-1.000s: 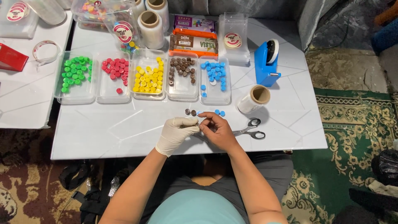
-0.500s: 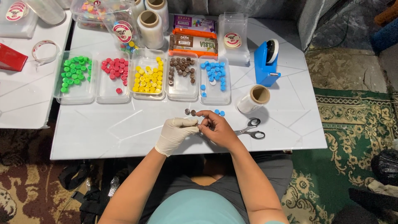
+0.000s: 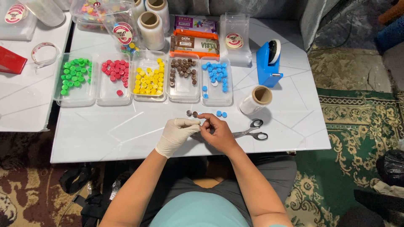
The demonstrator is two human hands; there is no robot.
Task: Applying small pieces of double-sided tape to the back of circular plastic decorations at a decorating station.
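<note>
White counter (image 3: 126, 130) with faint grey veining. Five clear trays along far side, left to right: green pieces (image 3: 75, 73), red pieces (image 3: 114, 69), yellow pieces (image 3: 150, 78), brown pieces (image 3: 182, 68), blue pieces (image 3: 215, 73). Blue tape dispenser (image 3: 268, 64) at right. Black-handled scissors (image 3: 252, 130) near right. Cream glove on left hand (image 3: 176, 133). Green patterned rug (image 3: 357, 138) at right; brown patterned rug (image 3: 21, 180) at left.

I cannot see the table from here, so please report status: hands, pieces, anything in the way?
Gloved left hand and bare right hand pinched together, item between them hidden. Two small round brown pieces just ahead. Grey-handled metal scissors beside right hand.
</note>
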